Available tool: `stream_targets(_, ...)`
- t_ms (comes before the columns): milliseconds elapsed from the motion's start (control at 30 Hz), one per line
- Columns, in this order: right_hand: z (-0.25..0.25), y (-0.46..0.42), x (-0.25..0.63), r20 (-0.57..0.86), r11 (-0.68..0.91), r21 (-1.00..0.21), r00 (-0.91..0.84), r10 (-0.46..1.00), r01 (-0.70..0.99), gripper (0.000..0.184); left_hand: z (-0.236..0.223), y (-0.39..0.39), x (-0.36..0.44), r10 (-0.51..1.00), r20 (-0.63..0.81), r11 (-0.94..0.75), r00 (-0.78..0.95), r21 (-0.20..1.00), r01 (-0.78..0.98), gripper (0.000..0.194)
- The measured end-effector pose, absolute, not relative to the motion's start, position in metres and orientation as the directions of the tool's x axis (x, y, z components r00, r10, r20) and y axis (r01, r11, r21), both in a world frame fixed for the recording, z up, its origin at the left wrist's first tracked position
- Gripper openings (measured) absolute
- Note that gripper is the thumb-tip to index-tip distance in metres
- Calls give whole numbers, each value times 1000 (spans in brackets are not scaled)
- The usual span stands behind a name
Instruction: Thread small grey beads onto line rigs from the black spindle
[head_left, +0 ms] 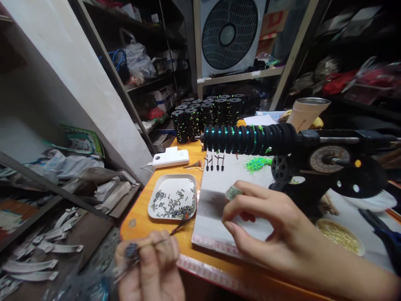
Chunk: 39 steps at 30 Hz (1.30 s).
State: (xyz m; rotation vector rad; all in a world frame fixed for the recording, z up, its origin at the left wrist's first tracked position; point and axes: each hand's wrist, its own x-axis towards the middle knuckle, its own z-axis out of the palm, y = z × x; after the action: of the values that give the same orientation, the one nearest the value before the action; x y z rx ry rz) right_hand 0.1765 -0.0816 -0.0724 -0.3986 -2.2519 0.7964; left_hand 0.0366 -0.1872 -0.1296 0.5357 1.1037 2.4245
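Low at the front, my left hand [150, 265] is closed around a thin dark twig-like piece [178, 228], whose tip points toward the tray. A small blue-grey bit [131, 251] shows at its fingers, too blurred to name. My right hand [269, 225] hovers over the white board [208, 221], fingers curled together with a small grey-green lump [233, 193] held at them. Left of that hand, a white tray [151, 205] holds many tiny grey pieces [175, 202]. Several small dark branched pieces [217, 164] lie in a row on the board.
A black geared machine [332, 161] carries a ribbed black roll [247, 140] across the board's far side. Stacked black spools [206, 113] stand behind. Green strands [258, 164], a white power bank [171, 159], a bowl of golden bits [340, 236] and a beige cup [308, 113] surround the work area.
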Motion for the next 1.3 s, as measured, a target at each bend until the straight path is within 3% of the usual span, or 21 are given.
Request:
stream_targets(167, -68, -80, 175, 526, 787, -617, -747, 407, -6, 13, -137, -188, -10, 586, 130, -345, -800, 933, -100, 24)
stream_targets(333, -73, -83, 174, 485, 778, -627, -769, 417, 26, 12, -153, -193, -26, 570, 163, -332, -805, 942, -45, 25)
stream_targets(467, -79, -81, 174, 467, 792, -608, -782, 414, 56, 13, -158, -198, -33, 710, 228, -119, -666, 971, 206, 18)
stream_targets(667, -84, -77, 170, 524, 795, -607, -748, 409, 9, 12, -160, -199, -38, 820, 139, 208, -555, 831, 516, 12)
stream_targets(767, -86, -76, 171, 512, 772, -635, -747, 425, 5, 11, -165, -198, -42, 852, 278, 136, -444, 702, 699, 14)
stream_targets(867, -87, -76, 172, 485, 747, -665, -753, 444, 12, 11, -172, -200, -45, 844, 416, 39, -339, 583, 812, 27)
stream_targets(1000, -90, -74, 173, 491, 722, -692, -740, 460, -11, 12, -176, -203, -44, 847, 390, 96, -360, 555, 826, 37)
stream_targets(1167, -93, -72, 171, 476, 703, -711, -743, 470, -12, 11, -169, -203, -33, 762, 321, 212, -563, 697, 685, 18)
stream_targets(1300, -93, -72, 170, 474, 699, -715, -749, 463, -19, 11, -167, -196, -30, 818, 201, 272, -539, 691, 670, 22)
